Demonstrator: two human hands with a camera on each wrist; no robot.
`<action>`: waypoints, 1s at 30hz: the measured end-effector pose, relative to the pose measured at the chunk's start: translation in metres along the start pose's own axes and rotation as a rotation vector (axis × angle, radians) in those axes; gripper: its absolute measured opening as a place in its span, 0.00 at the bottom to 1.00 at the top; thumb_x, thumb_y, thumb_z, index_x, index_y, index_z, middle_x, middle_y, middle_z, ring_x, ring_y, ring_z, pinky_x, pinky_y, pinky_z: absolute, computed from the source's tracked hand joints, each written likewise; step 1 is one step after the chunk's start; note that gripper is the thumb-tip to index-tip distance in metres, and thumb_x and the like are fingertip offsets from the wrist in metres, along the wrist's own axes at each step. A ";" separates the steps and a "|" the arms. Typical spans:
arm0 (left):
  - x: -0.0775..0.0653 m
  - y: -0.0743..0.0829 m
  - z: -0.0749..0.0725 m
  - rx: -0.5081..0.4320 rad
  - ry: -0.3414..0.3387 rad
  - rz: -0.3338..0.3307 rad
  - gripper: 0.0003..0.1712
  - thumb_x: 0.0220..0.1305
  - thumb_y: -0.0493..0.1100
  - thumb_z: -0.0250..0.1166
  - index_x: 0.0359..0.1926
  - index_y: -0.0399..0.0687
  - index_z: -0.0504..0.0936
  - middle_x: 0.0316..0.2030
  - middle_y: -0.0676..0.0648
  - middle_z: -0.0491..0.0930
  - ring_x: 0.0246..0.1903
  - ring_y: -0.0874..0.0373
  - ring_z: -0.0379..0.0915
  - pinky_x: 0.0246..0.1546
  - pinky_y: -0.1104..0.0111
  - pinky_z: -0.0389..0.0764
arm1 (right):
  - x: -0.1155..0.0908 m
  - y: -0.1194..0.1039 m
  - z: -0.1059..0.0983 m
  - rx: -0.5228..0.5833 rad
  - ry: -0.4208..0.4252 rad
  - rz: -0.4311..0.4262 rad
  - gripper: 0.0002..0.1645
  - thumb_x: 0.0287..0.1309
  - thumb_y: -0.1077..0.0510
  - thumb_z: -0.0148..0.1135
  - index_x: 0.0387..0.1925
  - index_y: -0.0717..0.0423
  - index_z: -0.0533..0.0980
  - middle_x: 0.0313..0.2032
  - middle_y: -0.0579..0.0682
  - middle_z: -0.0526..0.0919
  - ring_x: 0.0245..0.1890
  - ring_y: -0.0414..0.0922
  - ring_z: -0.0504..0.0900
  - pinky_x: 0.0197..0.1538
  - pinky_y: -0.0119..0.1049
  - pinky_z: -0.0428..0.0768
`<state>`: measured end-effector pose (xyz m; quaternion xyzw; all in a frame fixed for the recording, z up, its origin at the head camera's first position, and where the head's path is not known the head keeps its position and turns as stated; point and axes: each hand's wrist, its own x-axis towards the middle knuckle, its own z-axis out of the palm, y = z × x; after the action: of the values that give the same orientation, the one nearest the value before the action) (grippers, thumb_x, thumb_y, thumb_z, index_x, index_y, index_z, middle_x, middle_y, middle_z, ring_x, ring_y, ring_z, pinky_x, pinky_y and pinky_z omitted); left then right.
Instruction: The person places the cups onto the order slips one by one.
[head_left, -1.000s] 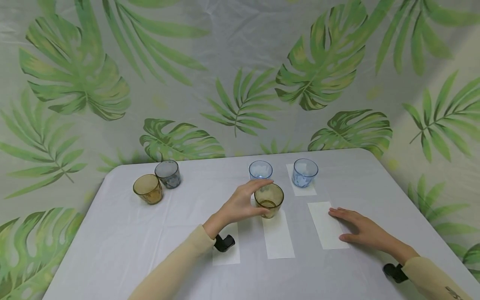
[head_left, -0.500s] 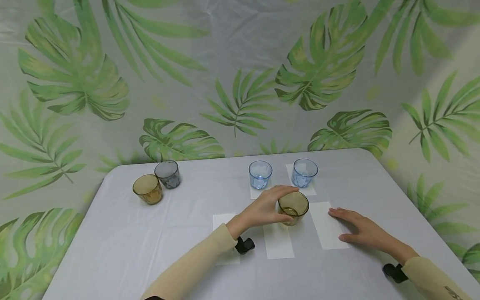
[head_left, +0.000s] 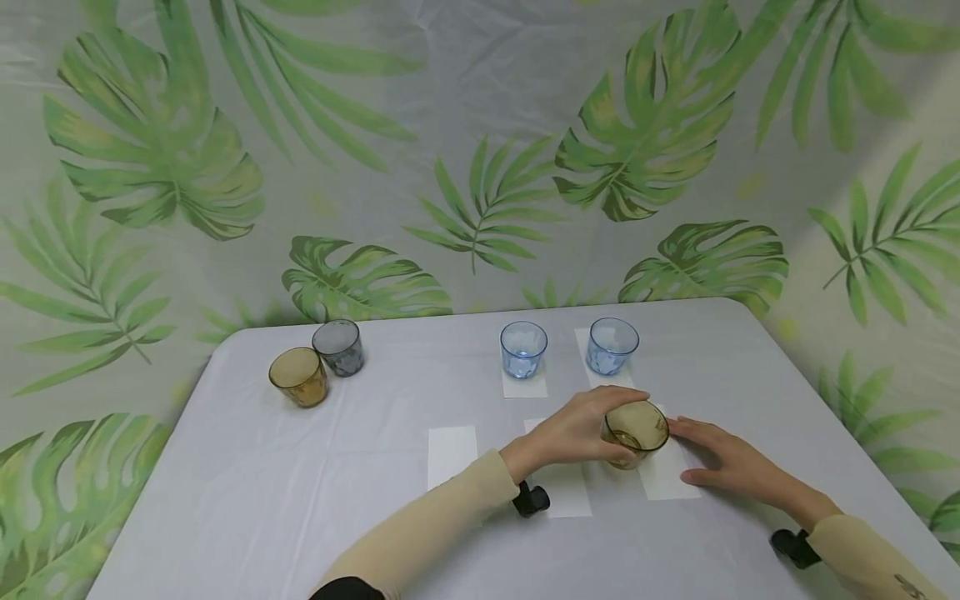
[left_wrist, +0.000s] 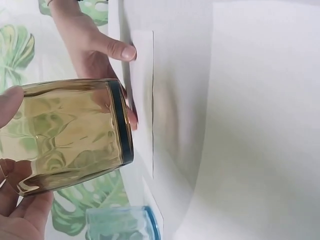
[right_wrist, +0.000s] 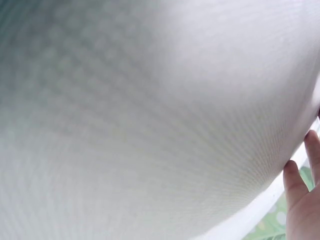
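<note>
An amber glass tumbler [head_left: 636, 433] is gripped at its sides between the thumb and fingers of my left hand [head_left: 577, 427]. The left wrist view shows the tumbler [left_wrist: 75, 135] held off the table, its thick end toward the cloth. Beneath it lies a white paper rectangle [head_left: 670, 483], partly covered from view. Just to the right, my right hand [head_left: 738, 467] rests on the cloth with fingers extended, its fingertips by that paper and close to the tumbler; whether they touch it, I cannot tell. In the right wrist view, the right hand's fingers [right_wrist: 295, 182] lie on the white cloth.
Two blue glasses stand behind: one [head_left: 522, 350] and another [head_left: 611, 346], each on a paper rectangle. At far left, a second amber glass [head_left: 298, 379] sits beside a grey one [head_left: 339, 348]. More papers lie in front, including the left one [head_left: 450, 454].
My left hand has carried the amber tumbler rightward and slightly nearer, from before the left blue glass to above the right-hand paper. The right hand stays almost still.
</note>
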<state>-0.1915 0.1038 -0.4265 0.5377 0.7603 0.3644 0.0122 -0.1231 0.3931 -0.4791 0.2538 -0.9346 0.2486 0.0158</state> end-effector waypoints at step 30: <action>0.035 0.000 0.046 0.052 -0.054 0.012 0.44 0.55 0.47 0.73 0.68 0.40 0.64 0.66 0.47 0.65 0.66 0.64 0.55 0.64 0.80 0.49 | 0.000 -0.005 -0.003 0.014 -0.022 0.137 0.43 0.45 0.52 0.76 0.57 0.73 0.68 0.55 0.70 0.73 0.55 0.67 0.70 0.52 0.21 0.63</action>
<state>-0.1872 0.1576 -0.4474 0.5521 0.7655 0.3300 0.0167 -0.1211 0.3909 -0.4741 0.1920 -0.9482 0.2526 -0.0134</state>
